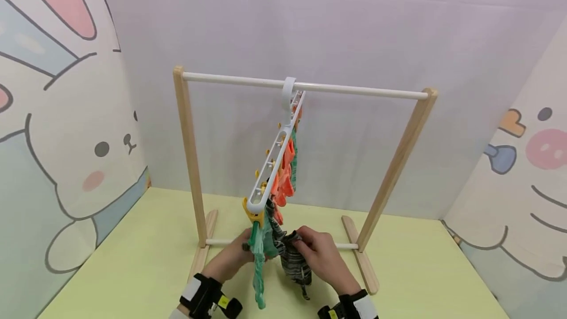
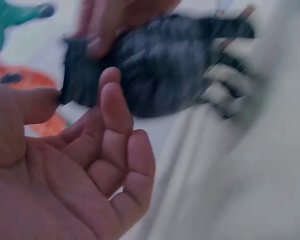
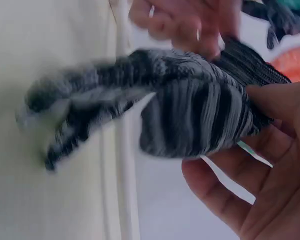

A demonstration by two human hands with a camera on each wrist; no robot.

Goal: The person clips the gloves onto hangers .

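Note:
A black-and-grey striped knit glove (image 1: 296, 264) hangs between my two hands, its fingers dangling. My right hand (image 1: 322, 254) pinches the ribbed cuff between thumb and fingers. The left hand (image 1: 236, 254), partly hidden behind green cloth in the head view, pinches the cuff's other side, as the left wrist view shows. Just above is the near end of a white clip hanger (image 1: 257, 206) with yellow clips (image 1: 253, 213). Green gloves (image 1: 258, 274), another striped piece (image 1: 273, 220) and coral gloves (image 1: 283, 181) hang from it.
The hanger hooks over the white top bar (image 1: 354, 90) of a wooden rack (image 1: 396, 166) with feet on a pale yellow table (image 1: 425, 270). A white lower bar (image 1: 347, 246) crosses behind the hands. Cartoon-printed panels (image 1: 75, 161) stand at both sides.

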